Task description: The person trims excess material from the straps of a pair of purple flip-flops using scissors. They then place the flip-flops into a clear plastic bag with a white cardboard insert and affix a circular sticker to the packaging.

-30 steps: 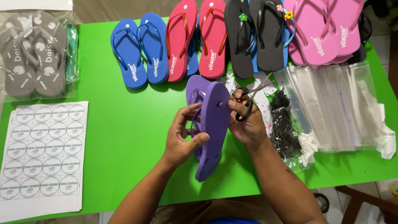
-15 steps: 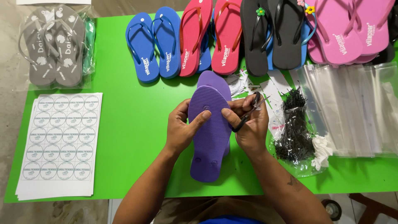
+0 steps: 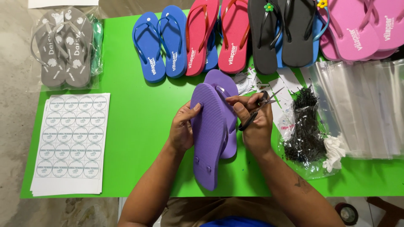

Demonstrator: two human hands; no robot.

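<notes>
- Left hand [image 3: 182, 130] — gripping the purple flip-flop pair [image 3: 210, 134], sole up.
- Right hand [image 3: 256, 122] — closed around black-handled scissors [image 3: 257, 110], fingertips on the pair.
- Green surface [image 3: 134, 126] — sticker sheet [image 3: 69, 143] at left.

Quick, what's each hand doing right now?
Left hand: closed on the purple flip-flops, sole side up.
Right hand: holds black-handled scissors, fingertips on the flip-flops.

Sticker sheet [image 3: 69, 143] — bagged grey sandals [image 3: 65, 46]

Bare forearms, blue garment [image 3: 235, 221] (small tattoo [image 3: 304, 184] on right forearm)
</notes>
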